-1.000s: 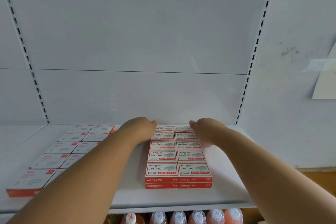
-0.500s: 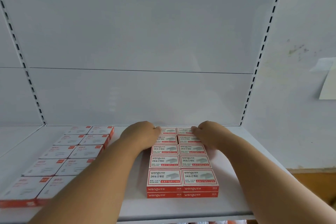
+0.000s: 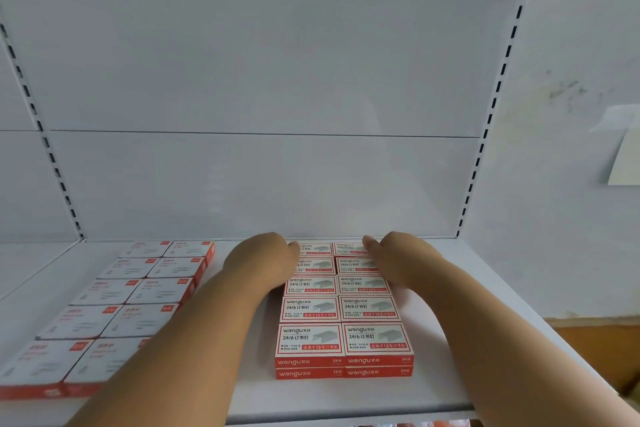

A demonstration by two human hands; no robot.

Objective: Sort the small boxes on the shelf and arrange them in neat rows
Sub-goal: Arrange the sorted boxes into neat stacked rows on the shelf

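Note:
A block of red-and-white staple boxes [image 3: 310, 338] lies on the white shelf [image 3: 242, 395], two columns wide, several rows deep and two layers high. My left hand [image 3: 259, 258] presses against the left side of the rear boxes, its thumb on top. My right hand [image 3: 403, 260] mirrors it on the right side, thumb tip on the back right box. The fingers of both hands are hidden behind the hands. To the left, a second group of white boxes with red edges [image 3: 138, 291] lies in two columns, partly covered by my left forearm.
The shelf's white back panel [image 3: 263, 184] rises just behind the boxes, between slotted uprights [image 3: 485, 135]. A paper sheet [image 3: 627, 156] is taped to the wall at right. Bare shelf surface lies between the two box groups and right of the block.
The view has tilted upward, so the bottles below the shelf have dropped out of sight. Both hands stay at the rear of the staple-box block, thumbs slightly further onto the back boxes.

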